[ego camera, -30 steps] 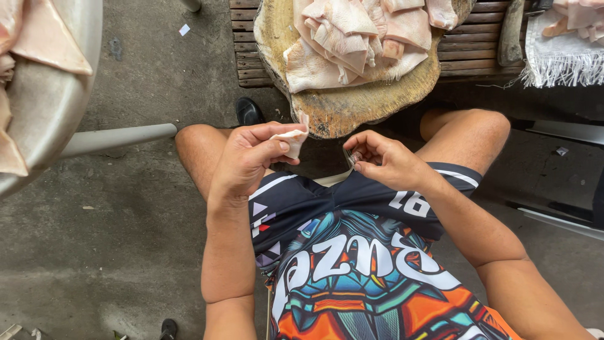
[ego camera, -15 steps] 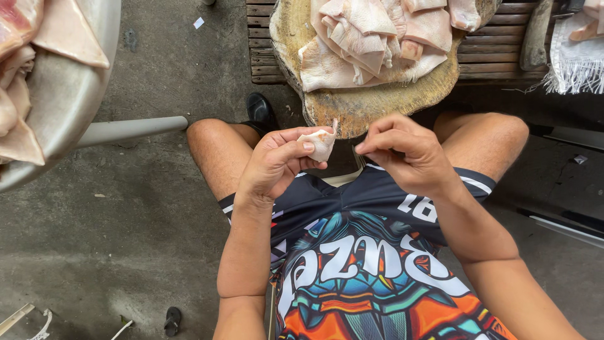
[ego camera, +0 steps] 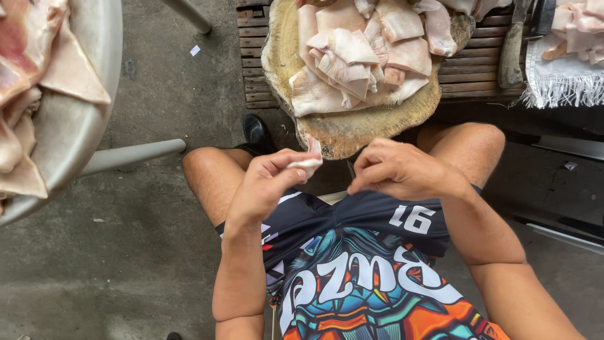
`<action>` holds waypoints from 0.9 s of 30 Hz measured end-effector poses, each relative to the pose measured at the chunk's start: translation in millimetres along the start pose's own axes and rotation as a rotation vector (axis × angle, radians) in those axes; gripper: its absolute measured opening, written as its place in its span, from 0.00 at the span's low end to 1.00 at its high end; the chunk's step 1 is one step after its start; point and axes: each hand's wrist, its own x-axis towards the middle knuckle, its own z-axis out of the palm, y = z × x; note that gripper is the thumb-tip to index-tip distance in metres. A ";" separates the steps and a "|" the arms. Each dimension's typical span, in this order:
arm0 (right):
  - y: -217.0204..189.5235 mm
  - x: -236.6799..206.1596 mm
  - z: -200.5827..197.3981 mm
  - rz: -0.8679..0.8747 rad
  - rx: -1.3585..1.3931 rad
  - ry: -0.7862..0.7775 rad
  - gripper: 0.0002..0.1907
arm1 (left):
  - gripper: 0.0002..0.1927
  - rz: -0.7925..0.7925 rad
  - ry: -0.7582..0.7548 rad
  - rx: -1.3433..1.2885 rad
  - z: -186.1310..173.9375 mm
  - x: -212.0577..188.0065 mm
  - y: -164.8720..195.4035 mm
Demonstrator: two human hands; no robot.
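- Hands meet just below the near edge of the round wooden chopping block [ego camera: 352,135], above the seated person's lap, so the work sits close to the eyes and clear of the heap.
- Left hand [ego camera: 267,186] is closed in a pinch: thumb and forefingers grip a small pale scrap of pork skin [ego camera: 305,162], lifted off the block, apparently so it can be picked at from both sides.
- Right hand [ego camera: 402,170] is curled, fingertips drawn together and pointing toward the scrap; something thin and dark shows near them, but I cannot tell whether it is a tool or what the fingers hold.
- Piled slabs of pale pork skin [ego camera: 358,56] cover most of the block, which rests on a slatted wooden bench [ego camera: 465,69], within easy reach.
- Off to the person's left, a large metal basin [ego camera: 75,126] holds more slabs, apart from the block's heap.
- At the far right, more pieces lie on a fringed white cloth [ego camera: 553,88], with a cleaver [ego camera: 513,47] beside it on the bench.
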 end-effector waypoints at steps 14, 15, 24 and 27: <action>91.2 -62.5 -130.6 0.024 0.670 0.206 0.10 | 0.20 0.294 -0.142 0.345 154.2 242.2 142.6; 99.9 -66.7 -148.5 0.024 0.656 0.267 0.10 | 0.20 0.357 -0.146 0.281 168.1 280.3 161.5; 151.2 -45.3 -211.9 0.388 0.927 0.896 0.17 | 0.17 0.258 0.097 0.675 173.0 347.9 153.2; 141.3 -27.5 -193.6 0.467 0.937 0.910 0.19 | 0.22 0.190 0.017 0.535 148.7 298.5 128.9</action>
